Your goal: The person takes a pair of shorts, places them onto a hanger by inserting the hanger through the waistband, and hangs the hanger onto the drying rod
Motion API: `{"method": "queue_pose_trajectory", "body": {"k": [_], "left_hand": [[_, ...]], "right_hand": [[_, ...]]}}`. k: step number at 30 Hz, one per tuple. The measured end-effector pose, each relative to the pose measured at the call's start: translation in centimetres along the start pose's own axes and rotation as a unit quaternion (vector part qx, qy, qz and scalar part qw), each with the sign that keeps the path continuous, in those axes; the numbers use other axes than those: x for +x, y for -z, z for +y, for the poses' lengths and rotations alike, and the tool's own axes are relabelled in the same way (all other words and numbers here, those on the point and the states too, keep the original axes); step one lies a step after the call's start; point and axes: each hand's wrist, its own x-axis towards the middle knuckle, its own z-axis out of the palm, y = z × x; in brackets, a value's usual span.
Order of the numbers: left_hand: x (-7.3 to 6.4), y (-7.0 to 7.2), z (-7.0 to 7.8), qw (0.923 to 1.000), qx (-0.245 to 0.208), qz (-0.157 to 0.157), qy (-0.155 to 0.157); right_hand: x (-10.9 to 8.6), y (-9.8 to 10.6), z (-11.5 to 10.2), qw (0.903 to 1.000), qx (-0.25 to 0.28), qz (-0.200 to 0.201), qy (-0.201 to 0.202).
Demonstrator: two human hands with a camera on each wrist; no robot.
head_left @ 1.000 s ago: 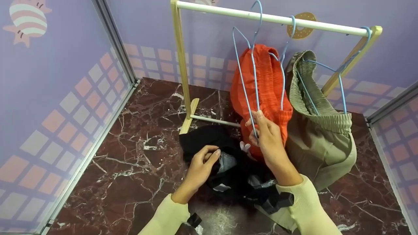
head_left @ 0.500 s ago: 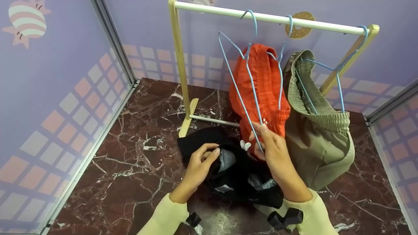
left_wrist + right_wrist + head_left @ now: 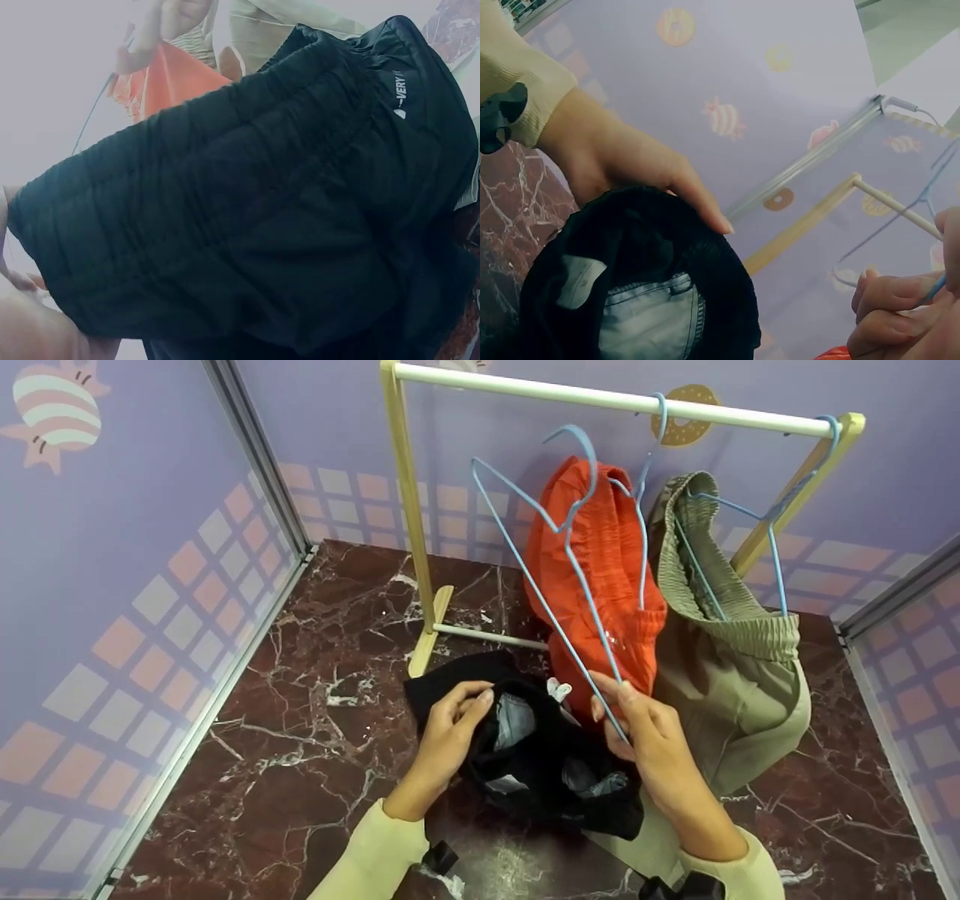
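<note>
In the head view, my left hand pinches the waistband edge of black elastic-waist shorts, holding the opening towards me. Pale pocket linings and a white label show inside the shorts. The left wrist view has their dark outer side, with white lettering near the far edge. My right hand grips a light-blue wire hanger by its lower end, to the right of the shorts. The hanger is tilted and bare, its hook just below the rack's rail and apart from it.
Behind stands a small rack with a white rail and wooden posts. Orange elastic-waist bottoms and khaki ones hang there on blue hangers. Purple panels enclose the dark red marbled floor. Pale cloth lies under my right forearm.
My right hand has drawn the hanger down towards me, and its hook has dropped from the rail to below it. The left hand keeps the waistband, nearly in the same place.
</note>
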Motion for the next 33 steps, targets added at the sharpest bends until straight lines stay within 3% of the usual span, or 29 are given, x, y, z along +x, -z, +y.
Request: {"method": "queue_pose_trajectory", "body": {"k": [7,15,24,33], "left_hand": [[0.2,0.3,0.2,0.9998,0.016,0.012,0.002],[0.7,0.6,0.3,0.9994,0.024,0.026,0.006],[1.1,1.2,0.3,0.9992,0.024,0.026,0.015],[1.6,1.8,0.6,0.9987,0.036,0.035,0.002]], "right_hand": [[-1.1,0.6,0.4,0.9983,-0.01,-0.045,0.036],[-2.6,1.4,0.7,0.9973,-0.01,-0.066,0.029],[-4.2,2.5,1.1,0.9945,0.031,-0.096,0.028],[-5.7,3.8,1.4,0.9954,0.004,-0.096,-0.003]]}}
